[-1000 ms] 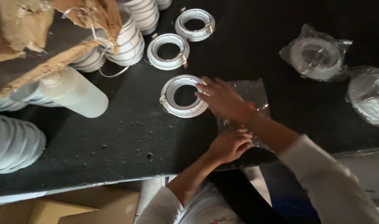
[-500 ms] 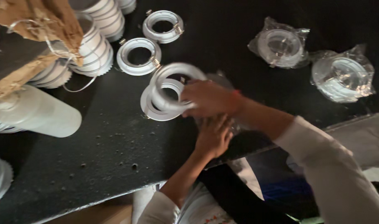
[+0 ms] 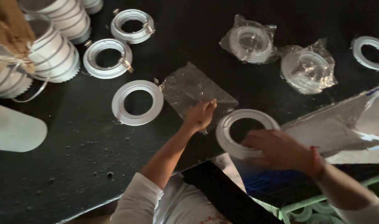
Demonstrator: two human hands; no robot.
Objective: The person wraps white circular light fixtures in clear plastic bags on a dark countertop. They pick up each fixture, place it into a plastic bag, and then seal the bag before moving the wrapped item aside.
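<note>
two white rings already sit sealed in crinkled clear bags: one bagged ring (image 3: 250,43) at the top middle of the black table (image 3: 65,170) and a second bagged ring (image 3: 307,70) just to its right. the ring in hand is not bagged yet. the right hand (image 3: 280,151) grips a bare white ring (image 3: 244,132) by its near rim, fingers curled over the edge, holding it by the table's near edge. the left hand (image 3: 200,115) rests with fingertips pressing or pinching the near edge of an empty clear plastic bag (image 3: 195,93) lying flat on the table; whether the mouth of the bag is open cannot be told. more rings wait unbagged: a flat ring (image 3: 137,102) left of the bag, two clip-fitted rings (image 3: 108,58) (image 3: 132,25) farther back, another ring (image 3: 371,52) at the far right, and tall stacks of rings (image 3: 52,45) at the top left. judging by that, most of the bagging is left to do.

compared with half a second ago, the right hand has carried its ring away from the flat ring it was lifted off and across to the right of the bag, and the left hand has come out from beneath the right to settle on the bag.
</note>
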